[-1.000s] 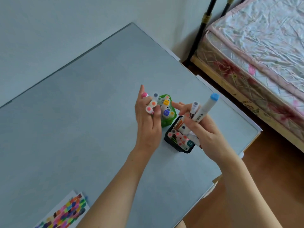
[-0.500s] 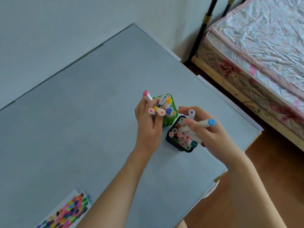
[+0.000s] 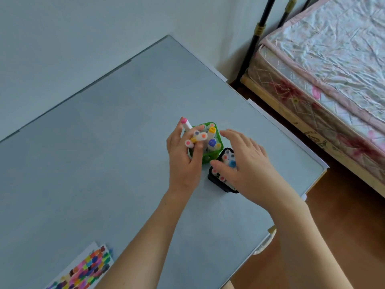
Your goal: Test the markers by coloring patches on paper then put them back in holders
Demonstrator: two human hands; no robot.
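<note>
A bundle of markers [image 3: 196, 137] sits in the left hand [image 3: 184, 161], whose fingers [image 3: 198, 151] curl round the white barrels so that the pink, orange and yellow caps fan out above the knuckles. The bundle is held right over the near rim of the green holder [image 3: 216, 130], which stands on the grey worktop [image 3: 104, 142] with more capped markers upright inside it. Just beside it, toward the worktop's right edge, stands the black holder [image 3: 218, 181], packed with markers, a blue-capped marker [image 3: 232, 163] among them. The right hand [image 3: 248, 165] lies spread over this holder with its fingers [image 3: 229, 134] straight and apart, holding nothing; the palm hides most of the holder's far side, and the thumb crosses its near rim. Whether the palm touches the caps cannot be told.

At the near left corner of the worktop lies the test paper [image 3: 85, 270], covered in coloured patches and cut off by the frame. Beyond the worktop's right edge, a bed [image 3: 325, 55] with a wrinkled floral cover stands on a brown floor [image 3: 343, 215], with dark posts [image 3: 253, 44] at its head against the pale wall [image 3: 83, 38].
</note>
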